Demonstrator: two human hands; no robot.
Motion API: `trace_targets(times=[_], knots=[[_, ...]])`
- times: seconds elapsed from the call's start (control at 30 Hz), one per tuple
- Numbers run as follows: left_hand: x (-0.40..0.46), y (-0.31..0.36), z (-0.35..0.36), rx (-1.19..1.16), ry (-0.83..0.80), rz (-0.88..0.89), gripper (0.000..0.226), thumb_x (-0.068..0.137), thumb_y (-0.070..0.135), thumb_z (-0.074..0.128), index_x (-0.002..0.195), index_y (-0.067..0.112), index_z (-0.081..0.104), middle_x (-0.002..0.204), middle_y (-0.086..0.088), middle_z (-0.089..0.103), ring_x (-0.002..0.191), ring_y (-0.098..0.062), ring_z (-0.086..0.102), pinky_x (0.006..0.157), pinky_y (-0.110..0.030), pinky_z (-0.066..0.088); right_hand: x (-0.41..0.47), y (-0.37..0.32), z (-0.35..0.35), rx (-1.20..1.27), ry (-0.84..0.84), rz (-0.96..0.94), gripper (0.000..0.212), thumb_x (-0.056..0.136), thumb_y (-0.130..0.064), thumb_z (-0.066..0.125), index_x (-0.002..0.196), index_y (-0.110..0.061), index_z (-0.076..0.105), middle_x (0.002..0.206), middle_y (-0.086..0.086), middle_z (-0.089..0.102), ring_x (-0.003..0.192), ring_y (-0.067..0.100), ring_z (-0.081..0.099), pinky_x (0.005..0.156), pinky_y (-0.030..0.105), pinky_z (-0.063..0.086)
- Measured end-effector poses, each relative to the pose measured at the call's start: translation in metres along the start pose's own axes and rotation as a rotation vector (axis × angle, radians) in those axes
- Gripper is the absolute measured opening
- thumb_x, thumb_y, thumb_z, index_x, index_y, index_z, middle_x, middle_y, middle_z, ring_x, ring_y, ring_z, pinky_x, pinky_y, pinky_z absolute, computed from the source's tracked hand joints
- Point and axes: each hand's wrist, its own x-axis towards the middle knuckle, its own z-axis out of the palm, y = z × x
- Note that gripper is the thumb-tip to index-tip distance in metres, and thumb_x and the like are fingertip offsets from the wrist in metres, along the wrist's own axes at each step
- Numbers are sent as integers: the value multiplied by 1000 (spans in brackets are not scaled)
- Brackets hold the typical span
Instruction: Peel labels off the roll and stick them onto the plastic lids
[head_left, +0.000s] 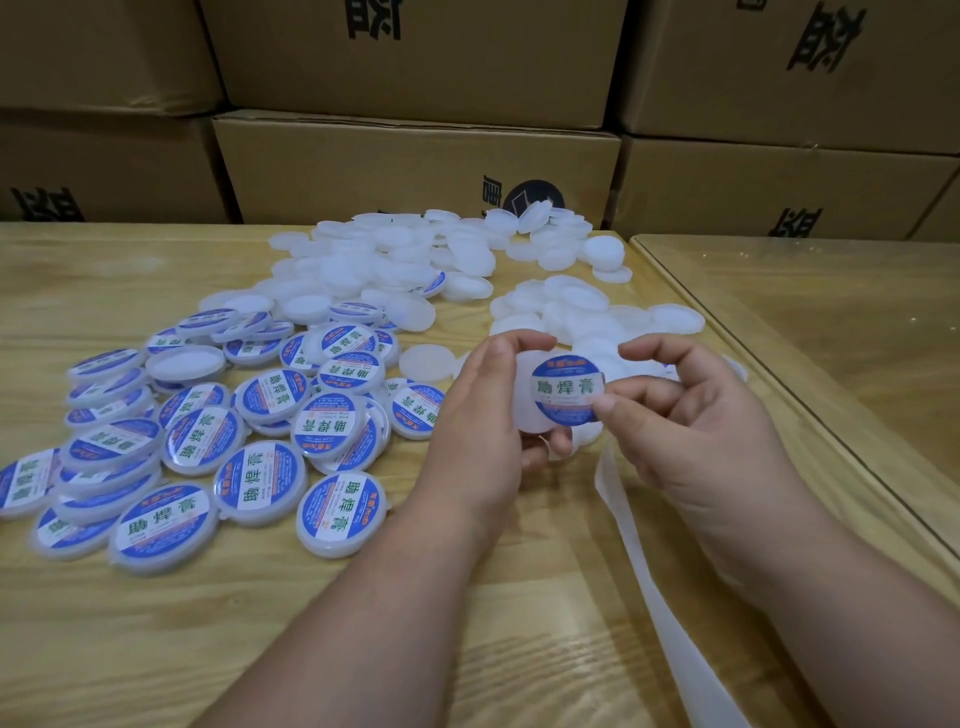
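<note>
Stacked cardboard boxes (415, 166) wall off the far side; below them runs the pale wooden surface (156, 623), which carries everything I am working with; a heap of bare white lids (384, 260) lies toward the back and centre, and the labelled lids (166, 457) spread out on my left; a spent strip of backing paper (670, 623) trails from under my hands toward the near right edge; the roll itself I cannot see. My left hand (483, 415) holds one plastic lid (524, 415) up off the surface, fingers closed around its edge; my right hand (691, 421) has thumb and forefinger pinched on the right rim of a round blue label (567, 388), which lies over the lid's face. I judge this to be the sticking step, the label being laid down but not yet smoothed; next it wants centring on the lid, then a firm press from the middle outward so no crease or bubble sets, before the lid joins the finished pile on the left.
</note>
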Motion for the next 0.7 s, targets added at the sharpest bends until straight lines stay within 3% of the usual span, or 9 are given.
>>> trace_targets(times=[0.17,0.3,0.43,0.53,0.7], knots=[[0,-1,-1,-46,-90,-38,35,91,42,36,86,33,70,99,-20,76,48,-23,53,39,-17,34,-3,1,5,-35,-35,56,35,92,0,70,117,-18,53,76,7,77,71,-5,68,58,8,48],[0,-2,1,-46,-109,-39,29,87,37,41,87,31,69,100,-21,76,49,-23,53,39,-16,35,-2,0,7,-62,-9,78,36,92,-1,70,118,-18,52,77,8,78,60,-8,63,54,7,45],[-2,-3,2,-2,-101,0,21,96,39,50,96,25,66,101,-21,76,51,-18,56,41,-16,41,-2,0,7,-66,8,96,36,92,-2,70,118,-19,52,81,8,79,59,-9,62,54,6,45],[-3,-3,4,12,-91,3,21,107,30,46,99,19,62,101,-23,75,50,-13,59,41,-15,40,-2,1,6,-65,20,105,36,92,-2,70,119,-20,53,83,7,79,58,-8,62,53,7,44],[-3,-2,5,35,-78,3,21,107,28,44,99,19,61,100,-21,76,49,-12,59,40,-15,40,-2,1,6,-51,30,113,36,92,0,69,119,-17,54,81,7,79,57,-6,63,52,7,44]])
